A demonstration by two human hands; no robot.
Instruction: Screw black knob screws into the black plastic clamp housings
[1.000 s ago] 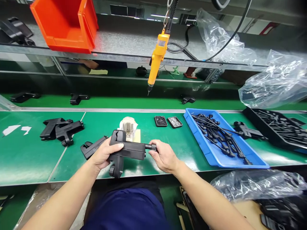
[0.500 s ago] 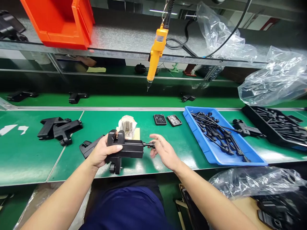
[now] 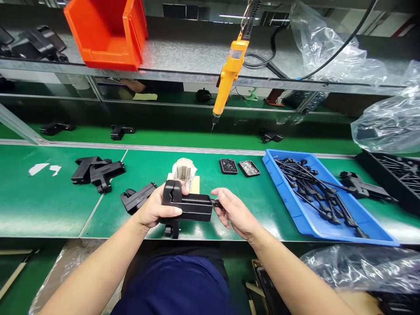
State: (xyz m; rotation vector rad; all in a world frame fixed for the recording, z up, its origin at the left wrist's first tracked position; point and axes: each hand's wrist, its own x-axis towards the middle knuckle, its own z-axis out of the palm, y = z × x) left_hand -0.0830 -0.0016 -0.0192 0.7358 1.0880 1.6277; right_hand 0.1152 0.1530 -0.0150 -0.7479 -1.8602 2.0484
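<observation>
My left hand (image 3: 156, 211) is closed round the rear of a black plastic part (image 3: 197, 207), with the thumb along its side. At the part's right end, my right hand (image 3: 233, 211) pinches the short dark knob of a rod (image 3: 216, 203) that sticks out of it. Just behind the part stands a pale, wrapped metal fixture (image 3: 184, 170) on a yellowish pad. Another black part (image 3: 139, 197) lies left of my left hand, and more black parts (image 3: 98, 171) are piled farther left.
A blue tray (image 3: 285, 205) of black rods lies right, beside a black bin (image 3: 390, 179). Two small screw trays (image 3: 229, 166) sit behind the hands. An orange electric screwdriver (image 3: 229, 76) hangs above. On the shelf is an orange bin (image 3: 108, 59).
The view has shifted, so most things appear farther right. The rod's visible length between the black part and my right hand has become shorter.
</observation>
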